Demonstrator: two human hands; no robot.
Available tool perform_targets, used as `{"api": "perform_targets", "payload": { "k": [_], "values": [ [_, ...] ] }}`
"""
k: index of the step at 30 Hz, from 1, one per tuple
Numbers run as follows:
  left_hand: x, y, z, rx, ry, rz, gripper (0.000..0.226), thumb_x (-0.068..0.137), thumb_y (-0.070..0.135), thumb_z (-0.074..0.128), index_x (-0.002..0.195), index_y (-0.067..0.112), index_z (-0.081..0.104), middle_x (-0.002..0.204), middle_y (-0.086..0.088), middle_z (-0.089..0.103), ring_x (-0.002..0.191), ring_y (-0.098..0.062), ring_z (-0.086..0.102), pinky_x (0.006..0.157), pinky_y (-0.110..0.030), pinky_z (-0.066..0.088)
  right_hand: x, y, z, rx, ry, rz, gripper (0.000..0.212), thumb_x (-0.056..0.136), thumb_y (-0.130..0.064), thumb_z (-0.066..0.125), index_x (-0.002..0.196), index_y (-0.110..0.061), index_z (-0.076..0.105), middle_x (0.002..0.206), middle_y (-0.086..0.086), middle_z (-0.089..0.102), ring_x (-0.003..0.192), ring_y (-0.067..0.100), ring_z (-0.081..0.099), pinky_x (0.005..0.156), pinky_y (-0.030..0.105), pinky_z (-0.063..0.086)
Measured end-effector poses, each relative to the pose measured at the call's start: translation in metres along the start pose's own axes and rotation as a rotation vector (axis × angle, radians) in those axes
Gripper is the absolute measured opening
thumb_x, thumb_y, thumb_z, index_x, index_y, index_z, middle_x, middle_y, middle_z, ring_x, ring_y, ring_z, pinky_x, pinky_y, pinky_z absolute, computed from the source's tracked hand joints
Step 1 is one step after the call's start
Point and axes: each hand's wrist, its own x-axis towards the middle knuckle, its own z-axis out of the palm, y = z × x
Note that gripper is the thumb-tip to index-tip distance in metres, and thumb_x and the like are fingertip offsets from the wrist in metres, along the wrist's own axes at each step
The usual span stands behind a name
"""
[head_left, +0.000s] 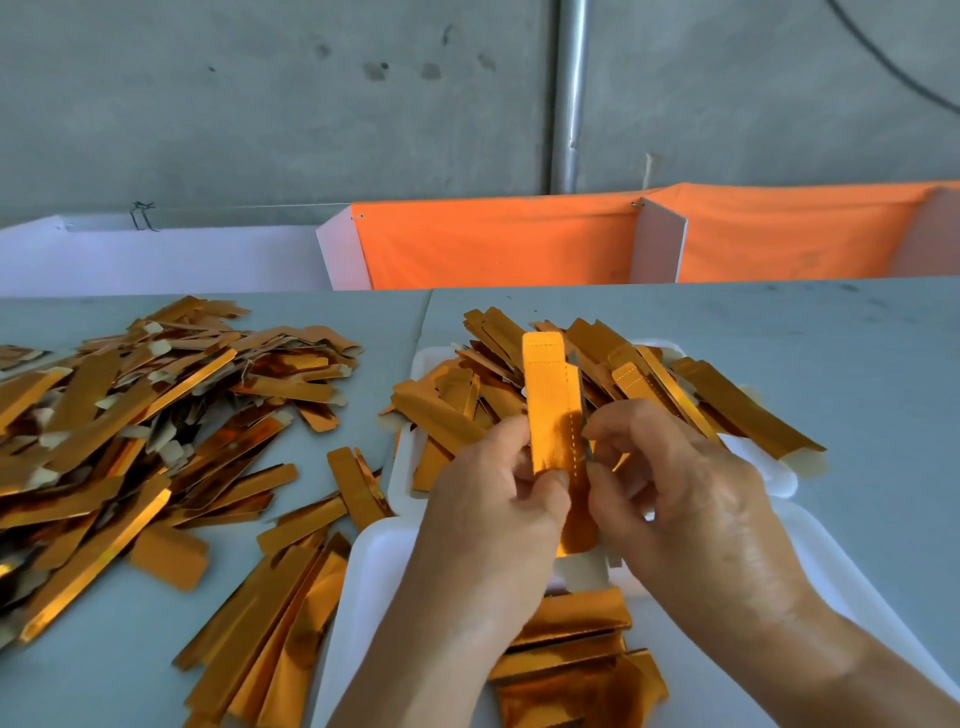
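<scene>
Standing upright, gold strip (546, 395) is pinched low between fingers (613, 434).

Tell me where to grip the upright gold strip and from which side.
Pinch the strip at its lower end, coming from both sides, probably: it stands upright, long and narrow, with side edges exposed. The left hand and right hand pinch there.

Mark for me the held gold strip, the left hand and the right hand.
gold strip (549, 400): head view, upper half above the fingers.
left hand (488, 519): head view, back of the hand.
right hand (685, 499): head view, back of the hand.
</scene>
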Motion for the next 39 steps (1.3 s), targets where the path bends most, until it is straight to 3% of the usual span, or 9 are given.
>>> {"api": "perform_targets", "payload": {
  "k": [4, 7, 11, 15, 18, 24, 29, 35, 39],
  "values": [
    [0.000, 0.001, 0.005, 0.105, 0.063, -0.002, 0.022, 0.098, 0.027, 0.045, 0.116, 0.036, 0.054, 0.087, 0.011, 0.060, 0.072, -0.004, 0.056, 0.054, -0.007, 0.042, 0.000, -0.004, -0.003, 0.166, -0.026, 0.101, 0.028, 0.081, -0.014, 0.069, 0.099, -0.030, 0.053, 0.086, -0.017, 0.061, 0.073, 0.002, 0.064, 0.057, 0.011, 0.050],
    [0.000, 0.003, 0.006, 0.162, 0.096, -0.013, 0.019, 0.097, 0.025, 0.042, 0.111, 0.035, 0.050, 0.079, 0.013, 0.051, 0.068, -0.002, 0.051, 0.050, -0.009, 0.038, 0.003, -0.003, -0.003, 0.466, -0.058, 0.350, 0.033, 0.082, -0.019, 0.067, 0.102, -0.036, 0.046, 0.091, -0.017, 0.066, 0.076, 0.006, 0.068, 0.061, 0.022, 0.055],
    [-0.002, 0.005, 0.010, 0.235, 0.050, 0.021, 0.038, 0.096, 0.031, 0.041, 0.133, 0.039, 0.037, 0.100, 0.014, 0.049, 0.084, -0.007, 0.051, 0.058, -0.013, 0.036, 0.008, 0.002, -0.008, 0.752, -0.109, 0.523, 0.028, 0.078, -0.027, 0.063, 0.105, -0.025, 0.055, 0.085, -0.005, 0.074, 0.077, 0.012, 0.071, 0.057, 0.023, 0.054],
    [-0.002, 0.005, 0.008, 0.193, 0.003, 0.011, 0.023, 0.096, 0.042, 0.042, 0.117, 0.038, 0.049, 0.080, 0.015, 0.046, 0.073, -0.005, 0.049, 0.054, -0.012, 0.035, 0.007, 0.009, -0.010, 0.902, -0.164, 0.576, 0.028, 0.072, -0.026, 0.064, 0.098, -0.016, 0.066, 0.082, 0.003, 0.073, 0.074, 0.013, 0.069, 0.055, 0.021, 0.051],
    [-0.003, 0.006, 0.004, 0.127, -0.022, 0.000, 0.012, 0.093, 0.047, 0.044, 0.101, 0.042, 0.051, 0.081, 0.015, 0.053, 0.076, -0.001, 0.054, 0.059, -0.010, 0.039, 0.006, 0.012, -0.011, 0.953, -0.180, 0.574, 0.025, 0.069, -0.029, 0.067, 0.090, -0.017, 0.070, 0.079, 0.004, 0.072, 0.073, 0.013, 0.067, 0.056, 0.021, 0.051],
    [-0.002, 0.008, 0.003, 0.072, -0.059, 0.013, 0.014, 0.095, 0.037, 0.048, 0.099, 0.031, 0.059, 0.087, 0.009, 0.066, 0.083, -0.004, 0.064, 0.074, -0.022, 0.054, 0.006, 0.016, -0.012, 0.946, -0.159, 0.563, 0.013, 0.067, -0.027, 0.066, 0.076, -0.019, 0.069, 0.071, 0.005, 0.070, 0.065, 0.013, 0.066, 0.054, 0.022, 0.053],
    [-0.003, 0.009, 0.001, -0.026, -0.094, 0.000, 0.011, 0.093, 0.033, 0.053, 0.098, 0.029, 0.062, 0.087, 0.012, 0.071, 0.080, 0.001, 0.067, 0.072, -0.021, 0.056, 0.008, 0.015, -0.015, 0.995, -0.169, 0.549, 0.001, 0.066, -0.022, 0.067, 0.066, -0.021, 0.067, 0.062, 0.006, 0.066, 0.057, 0.014, 0.063, 0.051, 0.021, 0.052],
    [-0.005, 0.012, 0.001, -0.122, -0.168, -0.027, 0.014, 0.090, 0.038, 0.056, 0.096, 0.028, 0.064, 0.087, 0.007, 0.071, 0.079, -0.007, 0.068, 0.069, -0.031, 0.059, 0.007, 0.016, -0.015, 0.930, -0.119, 0.569, 0.017, 0.063, -0.025, 0.069, 0.066, -0.011, 0.059, 0.053, 0.006, 0.058, 0.048, 0.013, 0.056, 0.048, 0.022, 0.049],
    [-0.004, 0.006, -0.003, -0.137, -0.199, -0.056, 0.007, 0.088, 0.027, 0.062, 0.093, 0.028, 0.066, 0.085, 0.009, 0.072, 0.080, -0.003, 0.068, 0.078, -0.034, 0.058, 0.006, 0.016, -0.016, 0.914, -0.154, 0.583, 0.023, 0.065, -0.037, 0.067, 0.062, -0.015, 0.062, 0.055, 0.007, 0.056, 0.048, 0.013, 0.053, 0.050, 0.021, 0.048]
  ]
}}
